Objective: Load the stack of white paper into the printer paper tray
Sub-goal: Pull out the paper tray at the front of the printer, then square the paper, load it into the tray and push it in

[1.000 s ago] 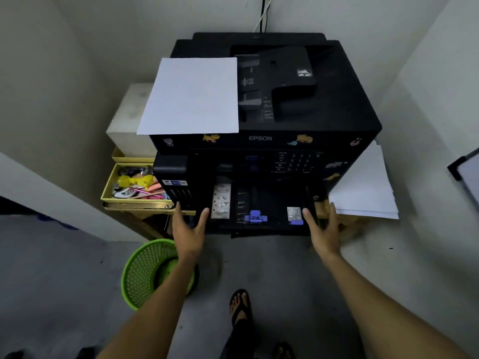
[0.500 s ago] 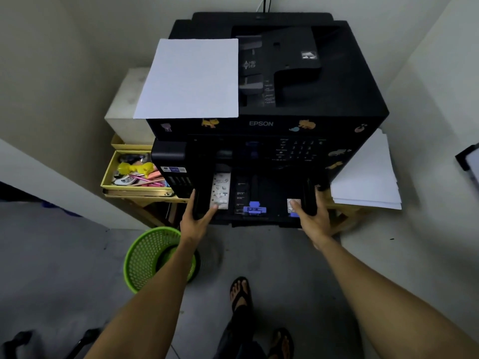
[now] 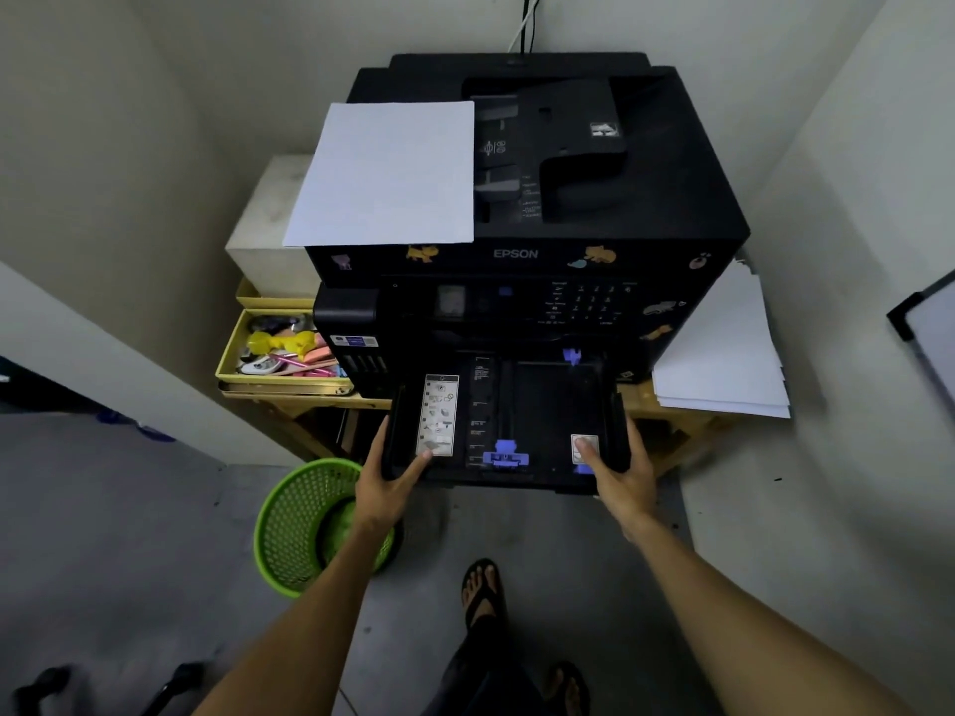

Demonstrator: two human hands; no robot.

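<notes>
fingers first: our left hand [image 3: 385, 480] grips the front left corner of the paper tray [image 3: 548, 400], thumb lying inside on the tray floor by the white instruction label [image 3: 438, 414], the other fingers wrapped down the outer side. our right hand [image 3: 620, 475] grips the front right corner the same way, thumb inside on a small white sticker [image 3: 584, 447], fingers curled round the outer edge.

the tray is black, shallow, and sticks out of the bottom front of the black epson printer [image 3: 568, 209], its long axis running front to back, open end pointing toward us. there's a purple guide clip [image 3: 505, 453] at the front edge and another purple guide [image 3: 571, 355] at the back. no paper in it.

the stack of white paper [image 3: 723, 354] sits on the wooden table [image 3: 666, 421] just right of the printer, sheets a bit fanned at the edges, long side running away from us. a single white sheet [image 3: 387, 173] lies flat on the printer's top left.

off to the left is a yellow tray [image 3: 227, 364] of stationery, and a green basket [image 3: 294, 524] sits on the floor.
</notes>
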